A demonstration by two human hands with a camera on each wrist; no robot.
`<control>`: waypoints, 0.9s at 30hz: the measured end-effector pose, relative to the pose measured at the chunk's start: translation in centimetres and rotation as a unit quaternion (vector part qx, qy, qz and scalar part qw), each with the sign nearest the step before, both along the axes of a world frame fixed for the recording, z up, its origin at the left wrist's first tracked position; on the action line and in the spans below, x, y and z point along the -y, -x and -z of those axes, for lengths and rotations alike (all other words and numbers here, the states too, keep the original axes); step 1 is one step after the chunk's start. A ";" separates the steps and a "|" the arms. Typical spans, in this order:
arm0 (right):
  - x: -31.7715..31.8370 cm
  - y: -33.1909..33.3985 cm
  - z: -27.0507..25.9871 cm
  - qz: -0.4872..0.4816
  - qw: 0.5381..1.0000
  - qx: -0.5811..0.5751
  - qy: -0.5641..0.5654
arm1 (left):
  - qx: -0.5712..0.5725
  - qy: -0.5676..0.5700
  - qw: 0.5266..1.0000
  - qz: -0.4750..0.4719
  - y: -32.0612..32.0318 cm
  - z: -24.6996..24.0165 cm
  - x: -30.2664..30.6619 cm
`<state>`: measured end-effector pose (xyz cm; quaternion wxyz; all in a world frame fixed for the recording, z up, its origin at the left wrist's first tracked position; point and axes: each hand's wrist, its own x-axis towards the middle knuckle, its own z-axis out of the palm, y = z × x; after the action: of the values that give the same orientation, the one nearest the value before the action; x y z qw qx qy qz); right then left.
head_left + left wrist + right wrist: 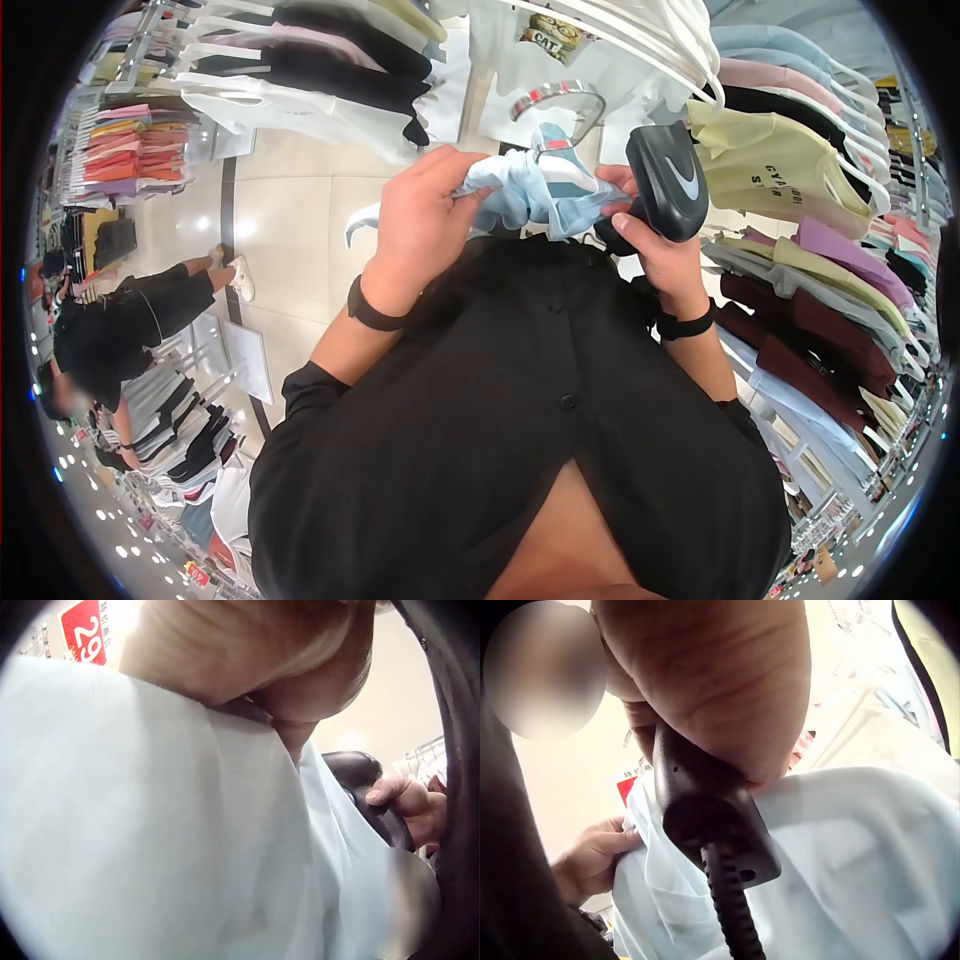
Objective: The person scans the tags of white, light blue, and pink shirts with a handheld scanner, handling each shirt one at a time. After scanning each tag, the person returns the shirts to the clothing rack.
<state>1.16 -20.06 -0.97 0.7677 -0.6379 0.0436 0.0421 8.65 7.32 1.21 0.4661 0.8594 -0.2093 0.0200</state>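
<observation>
A light blue garment (535,195) is bunched up in front of my chest in the head view. My left hand (420,220) pinches its left side between thumb and fingers. With my right hand (660,260) I grip a black handheld barcode scanner (662,180), its grey-marked head turned up, while the fingertips of that hand sit at the garment's right edge. From the handle's end a ribbed black cable (731,907) runs down in the right wrist view. Pale cloth (150,817) hangs below my left hand and fills much of the left wrist view.
White hangers with clothes (320,60) line a rack at the upper left. On the right hang a yellow shirt (775,160) and several other garments. A curved metal rack end (555,95) juts out just beyond the garment. A person in black (130,320) stands at the left.
</observation>
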 end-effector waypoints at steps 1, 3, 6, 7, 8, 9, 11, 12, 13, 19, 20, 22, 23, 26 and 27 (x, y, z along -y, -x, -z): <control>-0.2 -0.3 0.1 -0.004 1.000 0.013 -0.014 | 0.002 -0.001 1.000 0.005 -0.1 0.0 0.1; -0.8 -0.9 0.0 -0.020 0.999 0.041 -0.026 | 0.005 -0.003 1.000 0.014 -0.1 -0.1 0.4; -1.9 -1.5 -0.8 -0.005 0.999 0.041 -0.011 | 0.011 -0.017 1.000 0.016 -0.4 -0.5 0.8; -1.9 -1.8 -1.0 0.002 0.999 0.027 0.017 | 0.010 -0.009 1.000 0.020 -0.5 -0.7 0.8; -1.8 -2.0 -1.1 0.010 0.999 0.013 0.044 | 0.008 0.000 1.000 0.023 -0.7 -0.9 0.8; -1.8 -2.1 -1.2 0.018 0.997 -0.001 0.072 | 0.005 0.009 1.000 0.028 -0.8 -1.0 0.9; -2.2 -2.3 -1.5 0.048 0.986 -0.042 0.155 | 0.012 0.017 0.999 0.040 -0.8 -1.0 1.2; -2.4 -2.4 -1.6 0.062 0.977 -0.062 0.195 | 0.015 0.021 0.999 0.045 -0.8 -1.0 1.3; -2.4 -2.4 -1.4 0.084 0.978 -0.047 0.186 | 0.025 0.006 0.998 0.054 -0.8 -1.1 1.2; -0.7 -3.1 -3.8 0.169 0.967 -0.035 0.189 | 0.081 -0.091 0.991 0.050 -3.4 -0.6 -3.8; 0.1 -3.2 -3.6 0.165 0.968 -0.057 0.182 | 0.075 -0.110 0.990 0.040 -3.8 0.0 -5.1; 0.2 -3.3 -3.6 0.171 0.970 -0.042 0.166 | 0.087 -0.125 0.988 0.027 -4.1 -1.5 -4.9; 0.2 -3.3 -3.7 0.172 0.972 -0.033 0.159 | 0.132 -0.112 0.985 0.026 -4.1 -2.0 -3.7; -0.8 -3.8 -4.2 0.183 0.971 -0.003 0.153 | 0.224 -0.124 0.965 0.058 -3.6 -2.8 -0.4; -0.8 -3.9 -4.2 0.189 0.970 0.009 0.154 | 0.172 -0.150 0.971 0.067 -3.6 -2.2 -0.2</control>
<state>5.02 -19.29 3.22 0.6547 -0.7290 0.1625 -0.1163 12.28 7.56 3.43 0.2892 0.8870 -0.3445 0.1047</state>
